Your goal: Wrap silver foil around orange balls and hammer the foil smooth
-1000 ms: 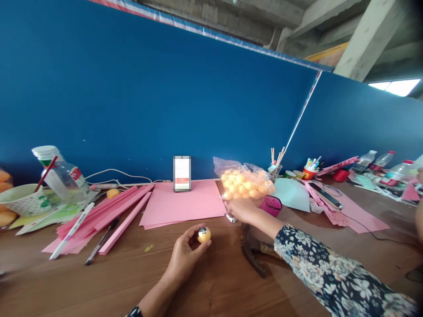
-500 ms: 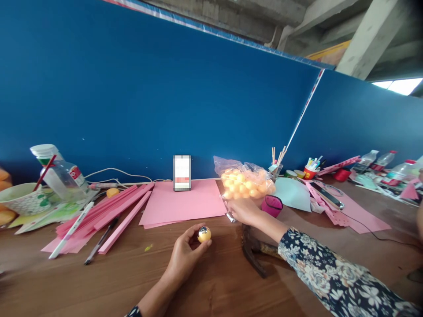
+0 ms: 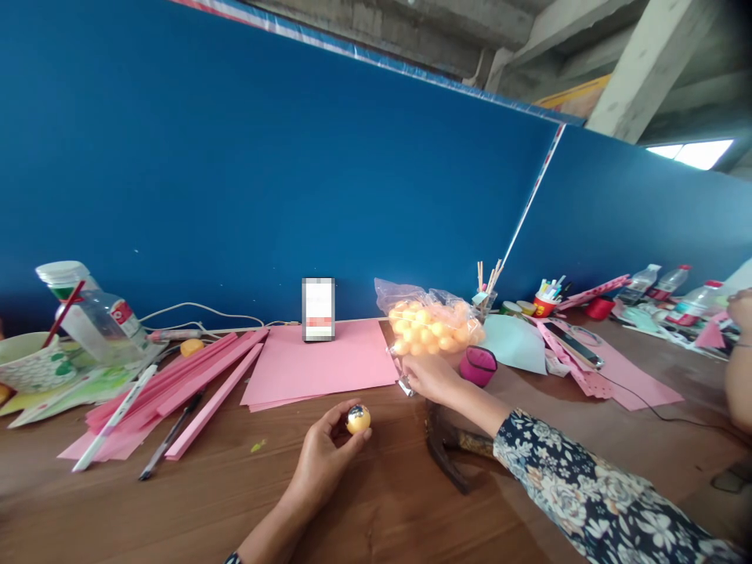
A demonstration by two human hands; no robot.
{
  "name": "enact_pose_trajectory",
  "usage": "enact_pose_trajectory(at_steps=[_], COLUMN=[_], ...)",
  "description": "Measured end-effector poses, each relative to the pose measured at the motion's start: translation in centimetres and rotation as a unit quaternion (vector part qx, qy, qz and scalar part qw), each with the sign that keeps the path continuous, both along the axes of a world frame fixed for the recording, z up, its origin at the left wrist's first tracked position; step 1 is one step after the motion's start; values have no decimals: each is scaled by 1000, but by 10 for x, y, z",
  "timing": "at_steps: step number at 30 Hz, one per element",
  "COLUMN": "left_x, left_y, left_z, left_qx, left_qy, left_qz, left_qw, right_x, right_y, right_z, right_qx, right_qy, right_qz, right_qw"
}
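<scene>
Left fingers (image 3: 355,444) hold ball (image 3: 358,421); bottle label (image 3: 122,313) looks illegible.

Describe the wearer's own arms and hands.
The right sleeve is dark with a floral print in cream and pale blue; it ends on the forearm. Only a scrap of dark, light-patterned left cuff shows. Left hand and right hand wear no gloves.

Ball (image 3: 359,423) yel. w/ dk patch; sleeve (image 3: 569,478) dk w/ wht flowers; wall (image 3: 294,164) blue.
</scene>
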State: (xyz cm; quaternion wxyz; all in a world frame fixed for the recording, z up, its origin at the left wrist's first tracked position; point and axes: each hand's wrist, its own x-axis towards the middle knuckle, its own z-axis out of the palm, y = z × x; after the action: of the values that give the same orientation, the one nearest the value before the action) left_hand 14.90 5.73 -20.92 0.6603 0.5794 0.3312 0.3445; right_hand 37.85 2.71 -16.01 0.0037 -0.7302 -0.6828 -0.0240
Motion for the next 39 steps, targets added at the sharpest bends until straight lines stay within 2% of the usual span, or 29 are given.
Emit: enact_pose_trajectory(at_steps=[6, 18, 26, 34, 39], left_x=[0, 1, 0, 1, 1], left_y=[0, 2, 1, 1, 1], left_z=[2, -6, -5, -6, -6], left_qx=[-2, 22, 20, 20, 16], left_qy=[2, 2, 1, 2, -2], left_qz=[4, -3, -3, -6, -4], left_qw=[1000, 1000, 1000, 1000, 1000], right_x=[0, 2, 5, 11, 13], right_y=[-4, -2, 0, 2, 1], right_z=[-1, -8, -11, -17, -19], right_qx=[17, 37, 65, 88, 85], right_qy=[25, 100, 160, 285, 394], right_qz=[9, 7, -19, -41, -75], right_qw=[1000, 994, 985, 954, 912])
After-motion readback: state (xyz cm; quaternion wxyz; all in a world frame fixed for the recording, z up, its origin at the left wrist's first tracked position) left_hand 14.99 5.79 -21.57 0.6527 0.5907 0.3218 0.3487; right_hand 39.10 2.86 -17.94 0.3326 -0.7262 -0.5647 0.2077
